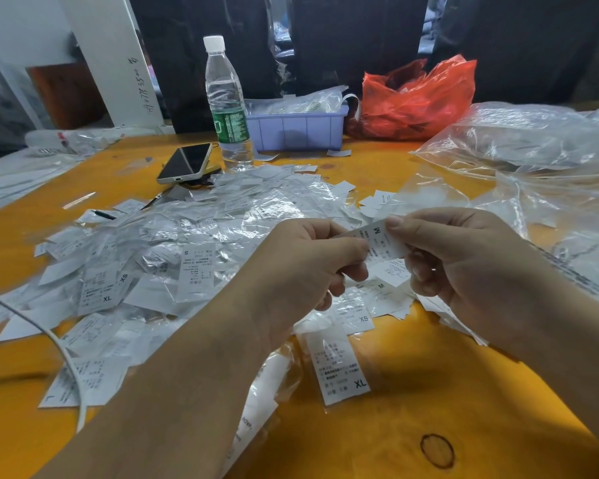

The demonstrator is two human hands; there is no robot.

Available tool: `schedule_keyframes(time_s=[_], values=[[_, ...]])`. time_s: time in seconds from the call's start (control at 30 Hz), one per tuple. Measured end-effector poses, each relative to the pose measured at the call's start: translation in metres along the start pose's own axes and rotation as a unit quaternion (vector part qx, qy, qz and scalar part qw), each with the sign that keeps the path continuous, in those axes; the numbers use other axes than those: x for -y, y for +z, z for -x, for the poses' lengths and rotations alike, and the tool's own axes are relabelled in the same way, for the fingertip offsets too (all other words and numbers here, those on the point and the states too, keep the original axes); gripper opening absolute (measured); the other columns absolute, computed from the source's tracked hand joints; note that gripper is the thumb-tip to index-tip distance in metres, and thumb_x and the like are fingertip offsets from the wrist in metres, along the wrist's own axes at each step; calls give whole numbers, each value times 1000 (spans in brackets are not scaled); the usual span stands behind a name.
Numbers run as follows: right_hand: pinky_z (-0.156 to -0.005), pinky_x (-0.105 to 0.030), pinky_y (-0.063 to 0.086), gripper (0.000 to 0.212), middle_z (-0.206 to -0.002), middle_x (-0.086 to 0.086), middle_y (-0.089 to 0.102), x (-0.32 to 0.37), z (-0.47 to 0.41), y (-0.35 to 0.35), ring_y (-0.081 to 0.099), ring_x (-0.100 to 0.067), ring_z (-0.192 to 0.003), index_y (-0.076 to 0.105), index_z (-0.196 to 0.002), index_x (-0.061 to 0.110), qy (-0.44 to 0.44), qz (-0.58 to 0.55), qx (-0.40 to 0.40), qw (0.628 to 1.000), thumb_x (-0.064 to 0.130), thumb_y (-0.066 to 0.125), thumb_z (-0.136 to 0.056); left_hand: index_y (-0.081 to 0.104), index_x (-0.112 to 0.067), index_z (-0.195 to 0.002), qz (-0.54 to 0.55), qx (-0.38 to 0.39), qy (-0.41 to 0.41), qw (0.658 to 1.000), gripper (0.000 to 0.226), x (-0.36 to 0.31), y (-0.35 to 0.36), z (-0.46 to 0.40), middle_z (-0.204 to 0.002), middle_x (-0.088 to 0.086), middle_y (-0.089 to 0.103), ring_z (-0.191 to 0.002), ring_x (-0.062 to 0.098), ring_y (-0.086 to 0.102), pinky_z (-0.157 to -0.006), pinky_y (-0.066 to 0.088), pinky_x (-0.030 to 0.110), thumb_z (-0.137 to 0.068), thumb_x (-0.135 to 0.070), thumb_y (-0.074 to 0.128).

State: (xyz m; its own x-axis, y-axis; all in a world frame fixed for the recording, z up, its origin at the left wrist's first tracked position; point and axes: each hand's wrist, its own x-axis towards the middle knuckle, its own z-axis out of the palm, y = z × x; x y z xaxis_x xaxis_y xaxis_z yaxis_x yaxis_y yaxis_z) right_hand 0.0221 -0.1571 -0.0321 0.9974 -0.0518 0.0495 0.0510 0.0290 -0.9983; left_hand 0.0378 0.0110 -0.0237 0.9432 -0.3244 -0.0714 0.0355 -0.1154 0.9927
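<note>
Above the label pile (173, 257), both hands (377, 261) pinch an M label (377, 238).

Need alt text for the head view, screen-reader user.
The left hand and right hand pinch a white size label marked M between them over an orange table. A pile of labels, many in clear sleeves, covers the table, with a water bottle, phone, purple bin and red bag behind it.

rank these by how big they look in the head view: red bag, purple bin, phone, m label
1. red bag
2. purple bin
3. phone and m label: about alike; label nearer and partly covered
</note>
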Motion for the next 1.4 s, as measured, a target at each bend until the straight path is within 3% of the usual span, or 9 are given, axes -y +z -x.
schedule_keyframes(time_s=[0.3, 0.57, 0.67, 0.83, 1.03, 1.27, 1.4], values=[[-44, -23, 34, 15, -52, -1, 50, 0, 4, 1, 39, -11, -48, 77, -68, 16, -60, 25, 22, 998, 31, 73, -65, 61, -11, -72, 71, 17, -75, 995, 15, -2, 0, 1, -55, 0, 56, -43, 8, 39, -37, 28, 16, -87, -7, 61], [-46, -26, 35, 16, -54, 1, 57, 1, 6, 1, 39, -14, -50, 77, -73, 18, -90, 51, 17, 994, 31, 74, -64, 58, -15, -70, 109, 44, -119, 986, 17, -3, -2, 1, -55, -1, 54, -42, 8, 37, -36, 26, 16, -86, -9, 60], [-44, -22, 34, 15, -54, -7, 49, 0, 5, 1, 37, -13, -48, 76, -68, 16, -83, 28, 16, 996, 30, 73, -68, 59, -13, -72, 83, 41, -112, 989, 14, -2, -1, 2, -55, -1, 53, -42, 8, 36, -36, 26, 16, -86, -9, 60], [-42, -23, 33, 36, -50, -4, 42, -2, 2, -1, 35, -16, -47, 64, -68, -2, -72, 13, 7, 997, 33, 70, -71, 60, -8, -78, 45, 26, -87, 995, 7, -2, 1, 2, -54, -1, 52, -42, 9, 35, -38, 26, 16, -85, -8, 60], [-41, -21, 32, 19, -48, -1, 43, -3, 2, 0, 36, -12, -46, 72, -64, 11, -64, 12, 24, 998, 30, 73, -67, 59, -12, -69, 66, 13, -82, 994, 17, -3, 0, 1, -54, -1, 52, -42, 9, 35, -37, 26, 16, -85, -8, 60], [-44, -22, 34, 23, -55, -1, 49, -3, 2, -1, 39, -11, -50, 76, -69, 17, -57, 54, 51, 996, 37, 76, -59, 56, -15, -64, 90, 4, -71, 993, 23, -3, -1, 1, -57, 0, 53, -44, 9, 37, -36, 28, 17, -86, -8, 60], [-44, -21, 35, 20, -55, 3, 51, -3, 1, -2, 41, -9, -49, 73, -65, 17, -27, 40, 73, 996, 35, 76, -60, 57, -12, -72, 84, 9, -30, 996, 18, -4, 0, 1, -56, 0, 54, -46, 10, 39, -38, 29, 17, -89, -6, 58]])
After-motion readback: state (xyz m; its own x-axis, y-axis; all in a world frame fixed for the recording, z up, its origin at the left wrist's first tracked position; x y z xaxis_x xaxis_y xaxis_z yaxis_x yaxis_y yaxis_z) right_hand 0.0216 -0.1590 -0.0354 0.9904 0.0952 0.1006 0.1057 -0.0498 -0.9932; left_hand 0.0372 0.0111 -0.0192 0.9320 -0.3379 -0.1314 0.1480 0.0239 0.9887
